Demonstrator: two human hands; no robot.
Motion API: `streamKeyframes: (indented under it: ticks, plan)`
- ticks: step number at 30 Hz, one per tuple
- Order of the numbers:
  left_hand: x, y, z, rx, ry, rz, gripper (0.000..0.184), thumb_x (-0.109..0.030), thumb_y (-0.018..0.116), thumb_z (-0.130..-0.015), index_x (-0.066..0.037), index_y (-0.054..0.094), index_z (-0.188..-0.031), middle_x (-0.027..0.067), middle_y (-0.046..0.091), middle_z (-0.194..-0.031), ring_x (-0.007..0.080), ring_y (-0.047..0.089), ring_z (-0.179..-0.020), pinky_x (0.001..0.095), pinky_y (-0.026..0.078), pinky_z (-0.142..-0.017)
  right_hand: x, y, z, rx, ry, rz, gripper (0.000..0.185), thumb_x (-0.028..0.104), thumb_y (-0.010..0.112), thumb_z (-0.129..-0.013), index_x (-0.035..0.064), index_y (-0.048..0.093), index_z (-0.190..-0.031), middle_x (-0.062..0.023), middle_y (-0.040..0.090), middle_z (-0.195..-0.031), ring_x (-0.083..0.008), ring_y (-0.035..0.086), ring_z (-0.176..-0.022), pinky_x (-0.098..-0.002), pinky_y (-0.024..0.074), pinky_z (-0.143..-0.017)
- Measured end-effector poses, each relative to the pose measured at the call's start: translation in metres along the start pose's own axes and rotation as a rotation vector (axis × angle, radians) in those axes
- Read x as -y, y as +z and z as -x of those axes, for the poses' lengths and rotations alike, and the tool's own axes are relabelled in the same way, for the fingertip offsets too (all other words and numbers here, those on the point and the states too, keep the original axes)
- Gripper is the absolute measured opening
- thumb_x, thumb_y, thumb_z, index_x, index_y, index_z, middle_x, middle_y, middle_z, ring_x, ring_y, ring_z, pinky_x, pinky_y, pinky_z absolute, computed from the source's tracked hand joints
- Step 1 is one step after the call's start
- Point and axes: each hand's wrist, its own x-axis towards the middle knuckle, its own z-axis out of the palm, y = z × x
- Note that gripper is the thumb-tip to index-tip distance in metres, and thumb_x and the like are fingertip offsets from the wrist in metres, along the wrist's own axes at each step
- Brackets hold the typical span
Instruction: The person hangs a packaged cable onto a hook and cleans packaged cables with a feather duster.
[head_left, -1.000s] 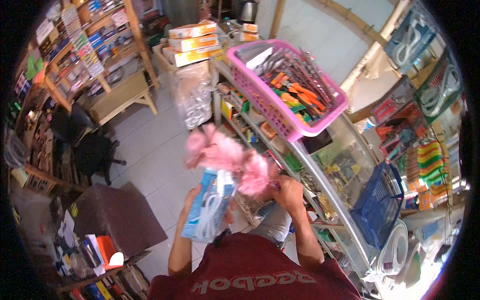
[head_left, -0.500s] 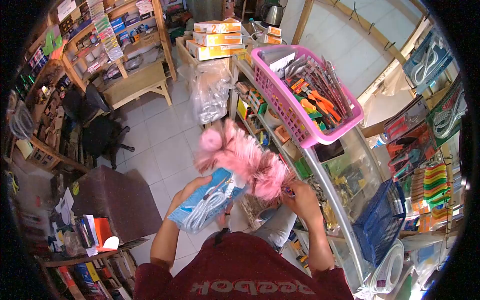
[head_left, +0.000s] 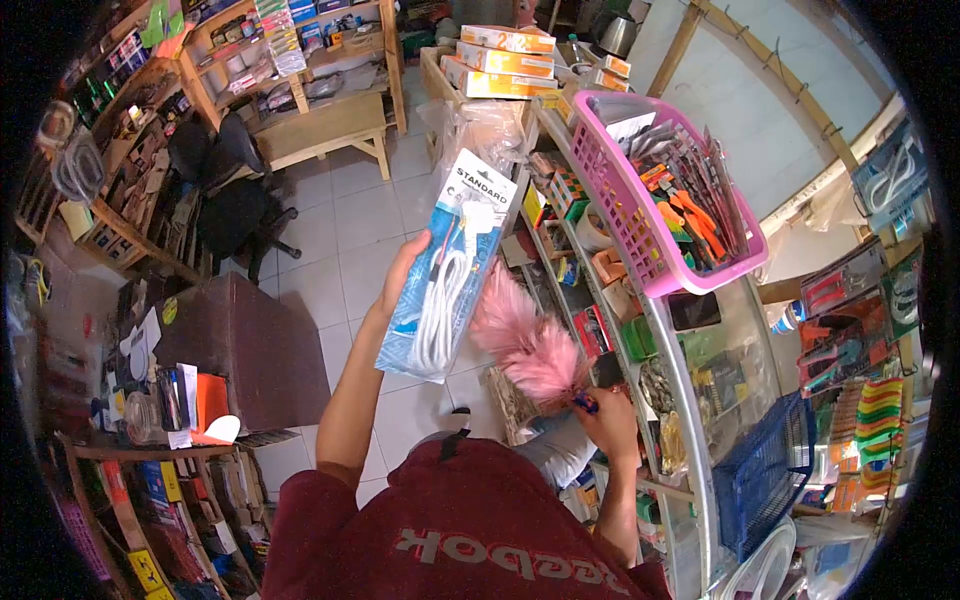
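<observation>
My left hand [head_left: 402, 275] grips the left edge of a blue and white packaged cable [head_left: 445, 290], held upright in front of me. Coiled white cord shows through its clear front, and the top card reads "STANDARD". In my right hand [head_left: 607, 418] is the handle end of a pink feather duster [head_left: 530, 335], fingers wrapped round it. The duster's feathers point up and left, and their far end lies partly behind the package.
A glass display counter [head_left: 690, 430] runs along my right, with a pink basket of tools [head_left: 665, 215] and a blue basket [head_left: 765, 475] on it. Stacked orange-white boxes [head_left: 500, 62] stand ahead. At left are a black chair [head_left: 235, 205] and a brown desk [head_left: 250, 340].
My left hand has raised and turned the packaged cable upright. The feather duster has dropped lower, away from the package's top. The camera view has shifted left.
</observation>
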Motion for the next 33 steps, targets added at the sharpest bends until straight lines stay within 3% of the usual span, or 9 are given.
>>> streamKeyframes:
  ticks: [4,8,12,15,21,26,28,31,33]
  plan:
    - [0.022,-0.006,-0.016,0.124,0.031,-0.179,0.071,-0.060,0.029,-0.087,0.001,0.043,-0.120,0.0227,0.058,-0.098,0.0374,0.063,-0.078,0.0479,0.053,-0.067,-0.002,0.024,0.011,-0.074,0.066,-0.331,0.021,0.021,0.065,-0.077,0.0027,0.063,-0.088,-0.0166,0.059,-0.067,-0.0315,0.056,-0.060,-0.0388,0.0423,-0.057]
    - [0.052,-0.020,-0.031,-0.086,0.140,-0.397,0.066,-0.057,0.033,-0.089,0.000,0.037,-0.122,0.0160,0.056,-0.099,0.0314,0.062,-0.079,0.0455,0.053,-0.064,0.021,0.031,0.010,-0.174,0.022,-0.634,0.022,0.022,0.060,-0.086,0.0005,0.056,-0.083,-0.0081,0.050,-0.059,-0.0160,0.040,-0.051,-0.0309,0.0357,-0.052]
    - [0.085,-0.004,-0.042,-0.261,0.506,-1.070,0.063,-0.047,0.034,-0.093,-0.002,0.020,-0.135,0.0155,0.034,-0.131,0.0269,0.045,-0.114,0.0390,0.035,-0.098,0.032,0.029,0.010,0.004,0.173,-0.981,0.027,0.025,0.053,-0.091,0.0029,0.049,-0.075,-0.0024,0.045,-0.056,-0.0107,0.038,-0.048,-0.0279,0.0325,-0.046]
    - [0.103,0.002,-0.044,-0.203,0.423,-1.084,0.071,-0.053,0.026,-0.093,-0.001,0.014,-0.138,0.0164,0.024,-0.139,0.0275,0.028,-0.128,0.0379,0.018,-0.107,0.054,0.015,0.009,0.020,0.195,-1.115,0.030,0.028,0.049,-0.094,0.0049,0.047,-0.075,0.0014,0.044,-0.055,-0.0066,0.039,-0.048,-0.0246,0.0314,-0.044]
    - [0.125,0.006,-0.066,-0.025,0.434,-0.781,0.083,-0.057,0.035,-0.090,-0.003,-0.003,-0.139,0.0202,0.031,-0.133,0.0265,0.043,-0.118,0.0371,0.040,-0.096,0.055,0.013,0.011,0.127,0.152,-0.847,0.028,0.028,0.053,-0.091,0.0022,0.051,-0.081,0.0003,0.044,-0.058,-0.0087,0.041,-0.054,-0.0281,0.0334,-0.049]
    - [0.116,0.021,-0.077,-0.066,0.483,-0.994,0.099,-0.035,0.070,-0.077,-0.005,-0.001,-0.139,0.0159,0.029,-0.136,0.0266,0.035,-0.123,0.0394,0.032,-0.103,0.054,0.003,0.017,0.126,0.118,-0.828,0.028,0.027,0.053,-0.091,0.0011,0.051,-0.081,-0.0029,0.045,-0.059,-0.0101,0.043,-0.056,-0.0300,0.0344,-0.050]
    - [0.109,0.013,-0.080,-0.019,0.555,-1.166,0.100,-0.042,0.068,-0.076,-0.004,0.000,-0.140,0.0173,0.024,-0.139,0.0263,0.031,-0.126,0.0397,0.030,-0.104,0.027,0.040,0.028,0.054,-0.112,-0.720,0.022,0.024,0.053,-0.091,0.0021,0.052,-0.094,-0.0080,0.049,-0.075,-0.0163,0.047,-0.066,-0.0321,0.0378,-0.059]
    - [0.105,-0.015,-0.082,-0.046,0.816,-1.677,0.101,-0.052,0.062,-0.078,-0.004,-0.001,-0.141,0.0191,0.012,-0.144,0.0274,0.020,-0.133,0.0405,0.022,-0.107,0.036,0.021,0.027,0.438,0.236,-0.919,0.032,0.020,0.053,-0.091,0.0021,0.053,-0.118,-0.0178,0.054,-0.112,-0.0282,0.058,-0.092,-0.0365,0.0460,-0.079]
    - [0.104,-0.012,-0.079,-0.071,0.863,-1.811,0.097,-0.054,0.056,-0.081,-0.009,-0.003,-0.143,0.0208,0.006,-0.146,0.0309,0.013,-0.135,0.0408,0.018,-0.108,0.006,0.061,0.042,0.474,0.147,-0.889,0.034,0.023,0.054,-0.091,0.0014,0.052,-0.117,-0.0135,0.056,-0.107,-0.0240,0.058,-0.092,-0.0349,0.0453,-0.079]
